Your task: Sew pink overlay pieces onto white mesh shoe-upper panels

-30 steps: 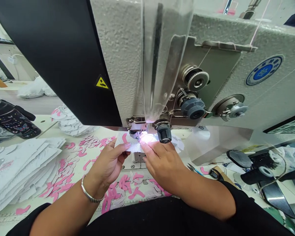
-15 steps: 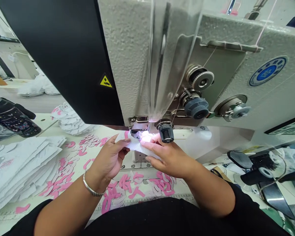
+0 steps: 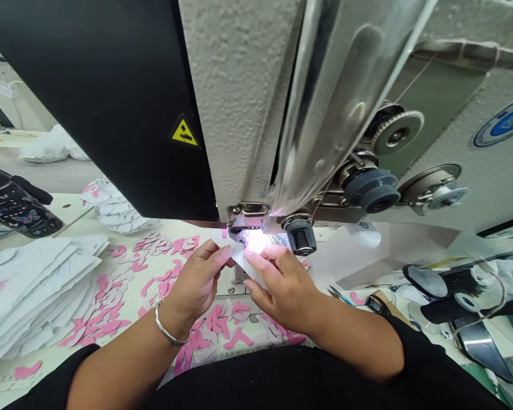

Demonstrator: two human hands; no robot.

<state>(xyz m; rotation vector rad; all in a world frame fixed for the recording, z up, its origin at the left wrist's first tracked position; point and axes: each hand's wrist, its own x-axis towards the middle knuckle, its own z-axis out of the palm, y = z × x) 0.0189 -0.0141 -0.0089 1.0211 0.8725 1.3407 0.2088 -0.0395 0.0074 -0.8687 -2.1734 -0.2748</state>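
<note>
The left hand [image 3: 196,282] and the right hand [image 3: 286,285] both pinched a small white mesh piece [image 3: 243,261]. The fingers were bent and closed on it, with the thumbs on top. The piece sat right under the metal foot [image 3: 238,230] of the big sewing machine [image 3: 239,102], next to the bright lamp glow [image 3: 256,242].

Half a second before, the hands were a bit more apart and the piece lay wider and flatter. Now they were closer together, so only a small strip of it showed between them. The right hand had slid down and away from the black knob [image 3: 301,236]. The machine also looked bigger and nearer.

Pink shapes [image 3: 235,336] lay all over the table [image 3: 74,225], as before. The stack of white pieces [image 3: 29,285] stayed on the left, and the small scissors [image 3: 337,294] stayed on the right.
</note>
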